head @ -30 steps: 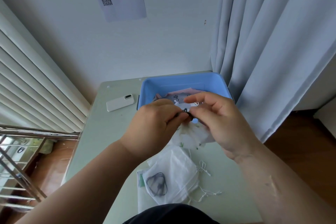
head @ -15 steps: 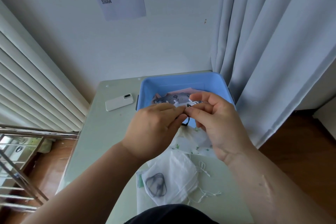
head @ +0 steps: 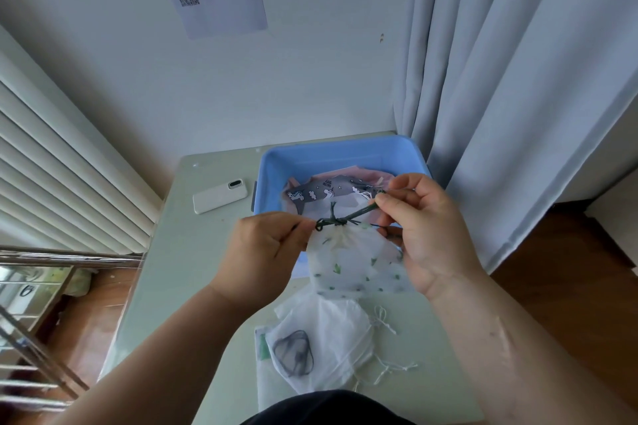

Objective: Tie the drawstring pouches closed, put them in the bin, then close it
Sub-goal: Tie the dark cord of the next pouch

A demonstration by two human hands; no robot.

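The hands have drawn apart since a second ago. Then they were bunched together at the centre of the frame, working the cord out of sight. Now the dark green cord (head: 359, 212) runs taut between them, and a knot (head: 331, 221) shows at the gathered mouth of the white pouch with green print (head: 352, 266). I judge the knot is being pulled tight, so this pouch is nearly ready for the bin.

The left hand (head: 272, 245) sits left of centre, knuckles up, its fingers (head: 303, 226) curled and pinching the cord right beside the knot. The right hand (head: 424, 228) is raised higher, towards the right. Its thumb and forefinger pinch the other end of the cord, and the remaining fingers are loosely curled.

The pouch hangs between the hands, held up in front of the near wall of the blue bin (head: 331, 155). A grey patterned pouch (head: 321, 191) already lies inside the bin. A plain white pouch (head: 324, 331) lies on the table (head: 193, 269) at lower centre with its strings loose, so it probably still needs tying. No lid is in view.
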